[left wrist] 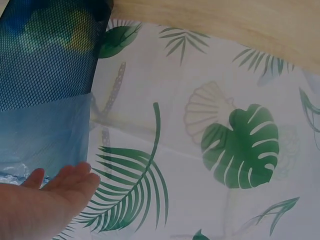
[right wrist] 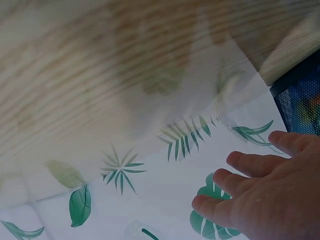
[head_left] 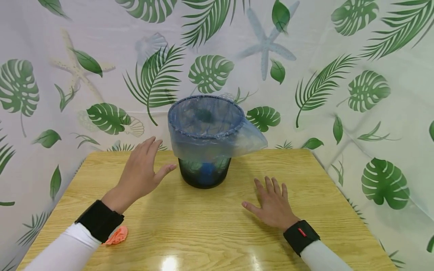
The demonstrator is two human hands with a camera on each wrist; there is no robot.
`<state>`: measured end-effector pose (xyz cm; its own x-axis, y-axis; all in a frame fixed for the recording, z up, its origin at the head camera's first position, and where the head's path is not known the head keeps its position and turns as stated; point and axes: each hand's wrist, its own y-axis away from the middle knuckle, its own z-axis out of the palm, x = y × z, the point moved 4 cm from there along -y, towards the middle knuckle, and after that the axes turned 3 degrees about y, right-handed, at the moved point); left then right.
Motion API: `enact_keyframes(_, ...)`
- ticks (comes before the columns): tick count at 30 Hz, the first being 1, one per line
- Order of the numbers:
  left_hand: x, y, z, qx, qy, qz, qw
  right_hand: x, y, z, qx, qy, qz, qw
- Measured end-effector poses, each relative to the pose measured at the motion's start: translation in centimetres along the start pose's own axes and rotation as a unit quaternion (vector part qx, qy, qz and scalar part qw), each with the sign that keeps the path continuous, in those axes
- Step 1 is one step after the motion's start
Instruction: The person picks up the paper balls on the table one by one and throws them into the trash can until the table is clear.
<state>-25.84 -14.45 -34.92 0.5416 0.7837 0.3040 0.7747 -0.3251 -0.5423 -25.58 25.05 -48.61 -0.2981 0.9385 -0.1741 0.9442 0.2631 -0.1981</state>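
A black mesh wastebasket (head_left: 204, 182) stands upright toward the back of the wooden table. A translucent blue plastic bag (head_left: 203, 146) lines it and folds over the rim, one loose corner sticking out to the right. Blurred blue, green and yellow contents show through the mesh in the left wrist view. My left hand (head_left: 140, 165) is raised at the basket's left, fingers straight and thumb spread, holding nothing. To the basket's right and nearer me, my right hand (head_left: 272, 205) hovers with fingers spread, also holding nothing. Whether it touches the table cannot be told.
A crumpled orange piece (head_left: 117, 235) lies on the wooden table (head_left: 203, 226) by my left wrist, partly hidden by the wristband. A leaf-patterned cloth (head_left: 217, 49) hangs behind the table and along its sides.
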Motion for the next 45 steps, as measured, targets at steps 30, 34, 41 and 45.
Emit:
enact_keyframes(30,-5.3,12.1,1.2,-0.324,-0.117,-0.146,0.9275,0.3,-0.1,0.1,-0.005,-0.002,0.0,1.0)
enact_keyframes(34,-5.9,13.0,1.3,-0.343,-0.11,-0.152,0.9205,0.3,-0.1,0.1,-0.007,-0.005,0.001,1.0)
enact_keyframes(41,-6.6,14.0,1.8,-0.355,-0.099,-0.163,0.9151,0.2,-0.1,0.2,-0.006,-0.003,0.003,1.0)
enact_keyframes(45,-6.9,14.5,2.3,-0.359,-0.084,-0.167,0.9145,0.2,-0.1,0.2,-0.002,0.003,0.0,1.0)
